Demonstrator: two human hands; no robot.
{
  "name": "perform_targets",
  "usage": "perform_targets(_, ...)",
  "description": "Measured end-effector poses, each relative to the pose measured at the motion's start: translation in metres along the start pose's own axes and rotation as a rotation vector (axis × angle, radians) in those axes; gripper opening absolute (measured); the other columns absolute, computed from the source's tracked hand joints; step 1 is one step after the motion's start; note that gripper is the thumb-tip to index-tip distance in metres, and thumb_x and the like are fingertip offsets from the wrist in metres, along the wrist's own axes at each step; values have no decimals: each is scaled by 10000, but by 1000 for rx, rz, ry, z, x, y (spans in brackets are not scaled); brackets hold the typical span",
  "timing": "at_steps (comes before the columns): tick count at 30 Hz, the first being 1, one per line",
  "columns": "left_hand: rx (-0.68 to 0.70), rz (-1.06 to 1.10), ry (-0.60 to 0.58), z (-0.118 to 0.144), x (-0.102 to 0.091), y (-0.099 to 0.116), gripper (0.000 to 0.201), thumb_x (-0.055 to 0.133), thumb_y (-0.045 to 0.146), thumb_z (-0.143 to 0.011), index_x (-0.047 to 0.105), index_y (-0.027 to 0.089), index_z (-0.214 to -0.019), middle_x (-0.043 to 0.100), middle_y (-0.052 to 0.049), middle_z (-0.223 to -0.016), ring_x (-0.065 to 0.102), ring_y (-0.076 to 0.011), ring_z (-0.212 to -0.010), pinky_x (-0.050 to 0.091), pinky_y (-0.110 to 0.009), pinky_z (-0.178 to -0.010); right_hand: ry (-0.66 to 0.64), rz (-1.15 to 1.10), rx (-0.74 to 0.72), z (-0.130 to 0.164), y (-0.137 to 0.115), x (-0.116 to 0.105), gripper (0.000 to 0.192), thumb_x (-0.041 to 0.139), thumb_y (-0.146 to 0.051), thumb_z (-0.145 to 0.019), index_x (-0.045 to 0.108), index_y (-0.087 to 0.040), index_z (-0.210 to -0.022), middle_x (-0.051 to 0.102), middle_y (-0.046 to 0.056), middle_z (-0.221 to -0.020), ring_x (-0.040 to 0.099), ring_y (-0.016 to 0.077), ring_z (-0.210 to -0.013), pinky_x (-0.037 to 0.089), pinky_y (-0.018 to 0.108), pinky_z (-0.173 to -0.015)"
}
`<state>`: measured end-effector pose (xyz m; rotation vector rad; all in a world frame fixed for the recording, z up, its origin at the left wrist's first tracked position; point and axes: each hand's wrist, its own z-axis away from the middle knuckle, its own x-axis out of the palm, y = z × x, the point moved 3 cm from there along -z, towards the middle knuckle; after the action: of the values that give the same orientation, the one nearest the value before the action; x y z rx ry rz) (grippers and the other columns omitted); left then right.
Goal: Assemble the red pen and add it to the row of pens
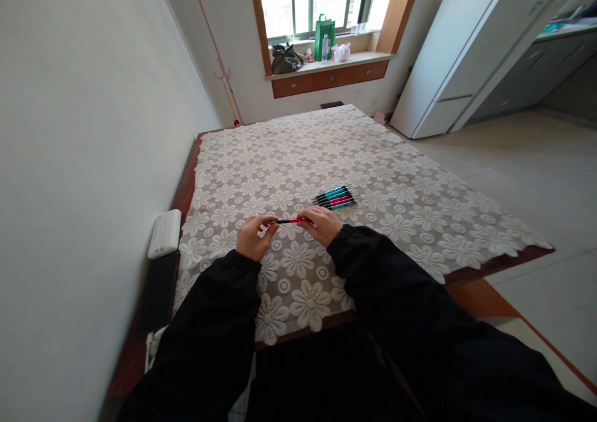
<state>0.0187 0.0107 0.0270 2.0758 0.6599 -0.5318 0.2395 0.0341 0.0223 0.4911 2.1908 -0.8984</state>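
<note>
A red and black pen (289,221) is held level between my hands, a little above or on the flowered tablecloth; I cannot tell which. My left hand (253,236) pinches its black end between thumb and fingers. At the red end, my right hand (321,224) is closed around the pen, its fingers covering that tip. Just beyond my right hand lies a small group of pens (334,197), several teal and red ones with black ends, side by side on the cloth.
A lace tablecloth (298,257) with raised flowers covers the table. At the left edge are a white power bank-like box (165,233), a dark phone-like slab (157,294) and a white cable (148,352). A wall (84,161) runs close along the left. A white refrigerator (466,55) stands at the far right.
</note>
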Motion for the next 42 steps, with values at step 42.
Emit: perform_targets(42, 64, -2, 23, -4, -11, 7, 255, 620, 395, -910, 737, 231, -754, 735, -28, -712, 622, -205, -765, 513, -348, -734, 15, -1358, 482, -5, 14, -4, 448, 781, -590, -762, 683, -183, -922, 569, -20, -621, 535, 127, -542, 435, 250, -511)
